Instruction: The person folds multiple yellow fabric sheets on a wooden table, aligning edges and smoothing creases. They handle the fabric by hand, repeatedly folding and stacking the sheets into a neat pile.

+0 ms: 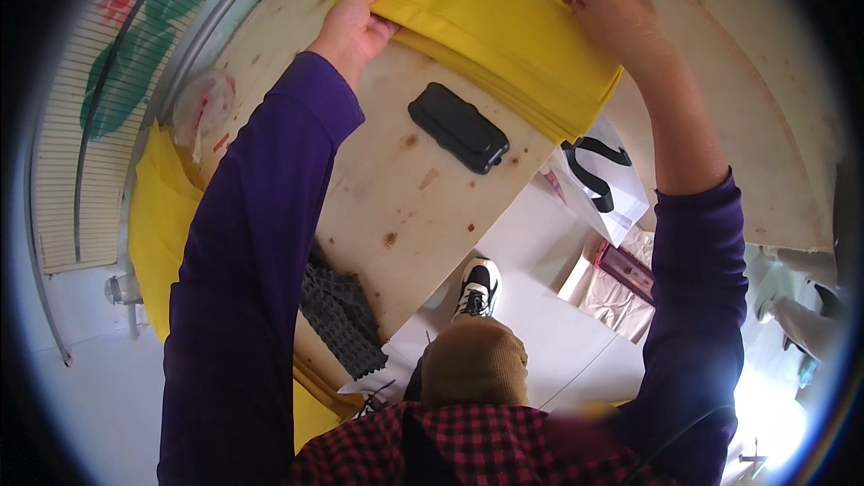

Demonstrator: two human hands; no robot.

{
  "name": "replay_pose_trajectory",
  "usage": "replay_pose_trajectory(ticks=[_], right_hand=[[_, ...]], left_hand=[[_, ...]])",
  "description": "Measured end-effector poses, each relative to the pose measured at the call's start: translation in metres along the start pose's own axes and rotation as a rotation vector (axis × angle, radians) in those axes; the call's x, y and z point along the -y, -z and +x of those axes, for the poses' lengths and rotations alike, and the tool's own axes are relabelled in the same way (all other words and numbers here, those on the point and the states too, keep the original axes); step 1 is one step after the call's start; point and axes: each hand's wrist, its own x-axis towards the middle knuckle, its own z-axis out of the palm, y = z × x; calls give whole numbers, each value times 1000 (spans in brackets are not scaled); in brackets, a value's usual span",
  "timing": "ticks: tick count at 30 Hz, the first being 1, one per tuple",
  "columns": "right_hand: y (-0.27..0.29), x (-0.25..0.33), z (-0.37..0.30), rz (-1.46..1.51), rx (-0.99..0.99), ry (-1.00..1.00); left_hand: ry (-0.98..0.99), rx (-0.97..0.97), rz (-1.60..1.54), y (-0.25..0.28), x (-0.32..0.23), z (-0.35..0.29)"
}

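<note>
A thick stack of yellow cloth-like sheets (504, 27) lies across the far side of the wooden table, its layers fanned along the far left part. My left hand (354, 29) grips the near left edge of the stack, thumb on top and fingers tucked under. At the far right edge, my right hand (616, 18) is closed, with thumb and forefinger pinching the rim of the yellow sheets. How many layers sit in that pinch is hidden. Nearer to me than the stack, a black oblong case (459, 126) rests on the table.
A dark grey textured cloth (340, 319) hangs at the table's near edge (423, 306). More yellow sheets (162, 225) and a clear plastic bag (202, 103) are on the left. Right of the table are a white bag with black handles (621, 180) and a dark pink box (625, 272).
</note>
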Motion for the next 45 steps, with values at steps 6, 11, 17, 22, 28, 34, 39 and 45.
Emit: replay_pose_trajectory(ticks=[6,11,17,22,28,34,39,45], right_hand=[[-8,-1,-15,-78,5,35],[-5,3,-27,-103,-59,62],[7,23,-18,31,-93,98],[-15,55,3,163,-215,187],[-39,63,6,123,-95,385],[4,96,-33,346,-260,495],[-10,197,-154,606,14,738],[-54,283,-236,478,36,867]], left_hand=[[10,13,5,7,7,5],[-16,2,-6,11,6,5],[-61,-139,149,17,-7,-9],[-324,-491,521,29,-11,-24],[-457,-355,582,54,-53,-67],[-618,-118,572,98,-132,-186],[-664,-254,669,152,-169,-325],[-670,-654,777,234,-158,-502]])
